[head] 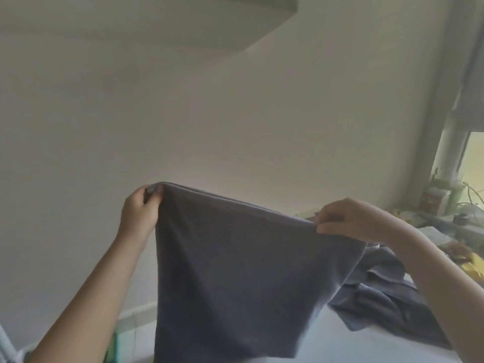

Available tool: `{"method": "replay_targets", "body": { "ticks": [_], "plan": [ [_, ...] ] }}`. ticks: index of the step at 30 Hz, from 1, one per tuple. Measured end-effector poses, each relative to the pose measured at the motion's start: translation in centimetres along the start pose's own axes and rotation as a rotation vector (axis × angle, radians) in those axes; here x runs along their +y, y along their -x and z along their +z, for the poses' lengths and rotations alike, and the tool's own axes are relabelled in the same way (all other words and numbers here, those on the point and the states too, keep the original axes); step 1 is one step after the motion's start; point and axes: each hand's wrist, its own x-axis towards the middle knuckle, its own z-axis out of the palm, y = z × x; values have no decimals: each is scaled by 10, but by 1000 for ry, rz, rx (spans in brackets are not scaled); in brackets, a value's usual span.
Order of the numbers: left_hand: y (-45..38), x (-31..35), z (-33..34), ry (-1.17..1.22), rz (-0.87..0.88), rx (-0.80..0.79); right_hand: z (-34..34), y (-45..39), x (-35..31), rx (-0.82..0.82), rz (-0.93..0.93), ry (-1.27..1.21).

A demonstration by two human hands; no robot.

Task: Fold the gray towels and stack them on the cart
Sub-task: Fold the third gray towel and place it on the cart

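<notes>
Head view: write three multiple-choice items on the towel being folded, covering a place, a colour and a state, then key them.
1. Where is the loose heap of gray towels?
A. below the right hand
B. left of the left hand
C. on the wall shelf

2. What colour is the held cloth towel?
A. white
B. gray
C. yellow

3. How is it held?
A. hanging by its top corners
B. flat on the table
C. balled up

Key: 1 A, it lies under the right hand; 2 B, dark gray; 3 A, the left hand and right hand pinch its corners.
</notes>
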Motion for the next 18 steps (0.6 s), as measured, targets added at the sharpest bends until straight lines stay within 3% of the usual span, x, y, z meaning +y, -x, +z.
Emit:
{"method": "replay_targets", "body": {
  "ticks": [4, 7, 10, 15, 18],
  "plan": [
    [2, 5, 0, -70, 6, 18, -5, -2, 9, 57, 53, -70],
    [5, 14, -6, -152, 18, 23, -12, -9, 11, 228, 81, -209],
    [-5, 16, 1, -173, -38, 27, -11, -34, 15, 394, 76, -158],
    [-27, 5, 38, 118, -356, -42, 13, -90, 41, 436, 145, -68],
    [-44, -5, 60, 195, -396, -47, 19, -116, 55, 489, 178, -52]
  ]
}}
